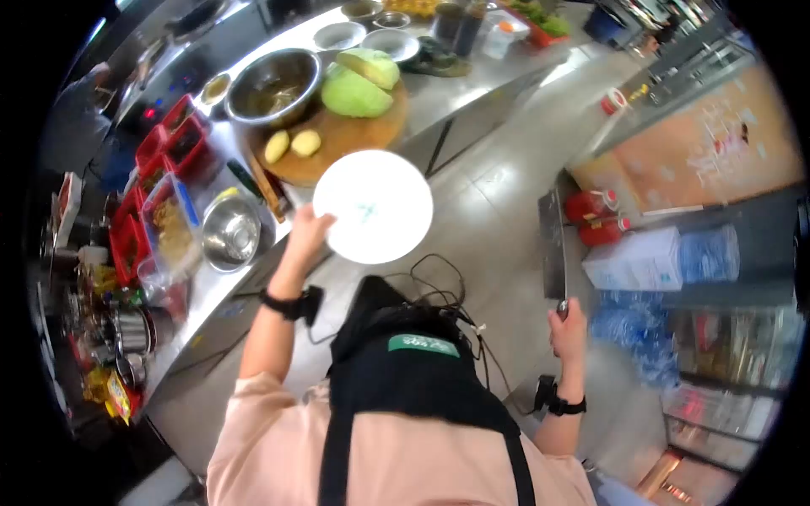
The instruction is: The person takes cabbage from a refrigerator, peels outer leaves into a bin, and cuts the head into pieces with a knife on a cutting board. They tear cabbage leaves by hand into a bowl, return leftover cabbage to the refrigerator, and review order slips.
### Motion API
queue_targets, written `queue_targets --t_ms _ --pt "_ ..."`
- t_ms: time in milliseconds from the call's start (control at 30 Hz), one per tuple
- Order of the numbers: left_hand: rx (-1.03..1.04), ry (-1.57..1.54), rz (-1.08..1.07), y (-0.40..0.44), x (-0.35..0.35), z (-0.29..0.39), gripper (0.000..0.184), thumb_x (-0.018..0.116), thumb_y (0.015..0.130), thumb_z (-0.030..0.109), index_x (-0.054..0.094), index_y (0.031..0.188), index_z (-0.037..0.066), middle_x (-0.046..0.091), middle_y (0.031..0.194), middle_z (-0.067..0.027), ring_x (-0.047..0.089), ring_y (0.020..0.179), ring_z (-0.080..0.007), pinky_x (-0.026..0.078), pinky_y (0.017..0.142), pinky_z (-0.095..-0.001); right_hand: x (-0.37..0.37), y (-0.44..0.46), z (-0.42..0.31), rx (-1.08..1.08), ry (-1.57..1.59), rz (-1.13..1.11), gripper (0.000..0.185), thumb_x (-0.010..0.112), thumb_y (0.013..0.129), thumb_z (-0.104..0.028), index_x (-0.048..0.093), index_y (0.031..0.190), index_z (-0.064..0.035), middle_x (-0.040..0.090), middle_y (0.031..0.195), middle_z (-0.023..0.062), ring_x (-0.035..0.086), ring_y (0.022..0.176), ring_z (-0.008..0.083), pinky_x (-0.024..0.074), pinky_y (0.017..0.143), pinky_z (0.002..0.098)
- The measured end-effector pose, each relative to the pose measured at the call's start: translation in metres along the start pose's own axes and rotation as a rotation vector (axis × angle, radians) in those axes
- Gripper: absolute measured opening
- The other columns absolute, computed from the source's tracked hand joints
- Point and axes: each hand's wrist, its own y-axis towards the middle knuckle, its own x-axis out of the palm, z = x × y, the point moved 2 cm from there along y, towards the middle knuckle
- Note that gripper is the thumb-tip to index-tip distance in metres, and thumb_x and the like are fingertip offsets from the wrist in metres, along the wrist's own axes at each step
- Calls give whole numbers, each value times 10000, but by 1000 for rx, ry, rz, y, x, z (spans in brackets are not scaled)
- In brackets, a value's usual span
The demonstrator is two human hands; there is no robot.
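Note:
My left hand grips the rim of a round white plate, held out over the floor beside the counter edge. A faint green mark shows on the plate's face. Off to the right, my right hand is wrapped round the handle of a cleaver, whose broad dark blade points away from me. Nearest the plate is a round wooden cutting board bearing cut green cabbage and two peeled potato pieces.
Along the counter stand a large steel bowl, a smaller steel bowl, red baskets and a clear tub. White bowls sit at the back. Red-capped jugs and a white box are at right. Cables hang near my apron.

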Motion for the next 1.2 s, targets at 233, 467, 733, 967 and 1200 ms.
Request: queue_targets --t_ms 233,467,733,967,1200 --pt "-193 -494 -78 152 174 46 342 566 856 3 562 1167 -138 676 1050 -173 674 896 -219 551 778 -324 -47 242 -141 -354 -74 -61 236 663 851 -114 528 1009 -2 600 746 153 590 681 320 476 656 394" --pt "-345 -571 162 358 294 30 292 571 827 44 620 1092 -68 696 931 -156 698 757 -241 552 541 -341 -45 409 -216 -390 -149 -166 248 675 846 -129 557 1023 -1 634 880 157 608 813 295 470 772 391" --pt "-234 -329 498 504 356 1 258 629 802 115 676 1010 -30 710 920 -206 698 912 -311 522 810 -404 -35 576 -285 -489 -200 -420 214 676 853 -111 560 992 4 571 731 113 535 639 194 451 621 327" --pt "-397 -186 609 561 362 -3 498 711 854 352 573 1106 -55 675 1016 -245 682 907 -322 528 781 -402 31 716 -356 -803 -123 -768 129 624 868 -20 514 936 -16 421 619 -22 421 532 50 339 480 229" --pt "-272 2 738 418 280 99 253 660 918 211 581 1064 20 617 960 -65 598 759 -121 527 635 -273 78 762 -417 -921 -168 -1078 204 658 855 -82 526 991 -8 529 617 88 500 546 182 403 540 321"
